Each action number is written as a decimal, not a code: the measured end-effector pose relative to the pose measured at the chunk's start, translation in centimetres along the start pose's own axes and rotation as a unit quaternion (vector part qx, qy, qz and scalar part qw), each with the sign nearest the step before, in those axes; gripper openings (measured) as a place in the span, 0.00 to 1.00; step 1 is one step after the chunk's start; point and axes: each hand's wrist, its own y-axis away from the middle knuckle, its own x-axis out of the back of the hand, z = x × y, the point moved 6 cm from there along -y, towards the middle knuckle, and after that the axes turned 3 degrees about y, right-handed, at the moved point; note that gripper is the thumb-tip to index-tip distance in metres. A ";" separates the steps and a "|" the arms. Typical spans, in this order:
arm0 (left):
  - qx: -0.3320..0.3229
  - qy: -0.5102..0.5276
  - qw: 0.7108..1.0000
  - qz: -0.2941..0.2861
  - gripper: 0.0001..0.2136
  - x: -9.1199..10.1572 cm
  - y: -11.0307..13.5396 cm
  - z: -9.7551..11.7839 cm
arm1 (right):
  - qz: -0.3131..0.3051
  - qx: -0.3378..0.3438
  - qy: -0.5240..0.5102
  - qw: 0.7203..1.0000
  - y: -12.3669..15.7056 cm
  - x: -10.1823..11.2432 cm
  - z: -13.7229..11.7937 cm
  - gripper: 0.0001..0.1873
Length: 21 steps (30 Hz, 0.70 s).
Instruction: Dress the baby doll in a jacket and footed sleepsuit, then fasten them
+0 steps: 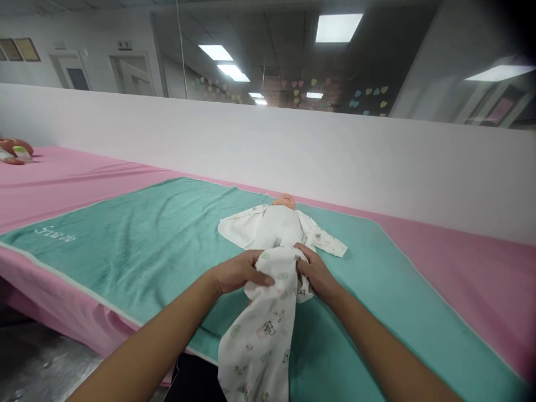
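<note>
A baby doll (285,201) lies on its back on a teal towel (159,240), its head toward the wall. It has on a white baby top (278,226) with printed sleeves spread to both sides. In front of its lower body, my left hand (243,272) grips the left edge of white printed baby pants (268,329), thumb on top. My right hand (316,271) pinches the bunched cloth on the right side. One long part of the pants hangs down toward me over the towel's near edge. The doll's legs are mostly hidden by the cloth.
Pink sheeting (96,170) covers the table under the towel. At the far left lies another doll (14,151), partly out of frame. A low white wall (268,142) with a mirror or glass above runs along the back. My dark-clothed leg (195,379) is at the near edge.
</note>
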 end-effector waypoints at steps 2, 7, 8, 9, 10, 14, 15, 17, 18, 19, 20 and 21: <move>-0.045 0.038 0.997 0.058 0.16 0.5 -0.3 0.2 | -0.032 0.029 0.018 0.999 0.4 -0.7 -1.2 0.10; -0.124 0.097 0.974 0.166 0.08 1.6 -0.9 0.1 | -0.108 0.037 0.081 0.990 1.3 -3.7 -2.2 0.20; -0.131 0.106 0.970 0.177 0.08 1.8 -1.0 0.0 | -0.117 0.020 0.092 0.989 1.4 -4.1 -1.9 0.20; -0.134 0.112 0.967 0.186 0.09 2.1 -1.0 -0.1 | -0.119 0.003 0.099 0.988 1.4 -4.3 -1.5 0.18; -0.131 0.114 0.966 0.193 0.10 2.3 -1.0 -0.1 | -0.112 -0.013 0.099 0.989 1.3 -4.3 -1.1 0.15; -0.078 0.090 0.975 0.188 0.09 2.6 -1.0 -0.5 | -0.010 -0.060 -0.025 0.998 0.8 -3.0 0.1 0.13; -0.061 0.078 0.979 0.177 0.09 2.5 -1.0 -0.5 | 0.018 -0.068 -0.070 0.995 0.7 -2.6 0.2 0.15; -0.036 0.047 0.986 0.157 0.09 2.1 -0.8 -0.3 | 0.062 -0.075 -0.142 0.985 0.6 -2.2 0.1 0.18; -0.027 0.027 0.989 0.146 0.10 1.8 -0.7 -0.1 | 0.074 -0.075 -0.166 0.981 0.5 -2.1 0.0 0.19; -0.018 0.005 0.991 0.131 0.12 1.5 -0.6 0.1 | 0.084 -0.076 -0.180 0.977 0.5 -2.1 0.0 0.19; -0.007 -0.021 0.994 0.111 0.13 1.1 -0.5 0.2 | 0.088 -0.076 -0.188 0.975 0.5 -2.1 -0.1 0.18; 0.007 -0.050 0.995 0.087 0.15 0.7 -0.4 0.2 | 0.085 -0.075 -0.188 0.976 0.5 -2.1 -0.2 0.18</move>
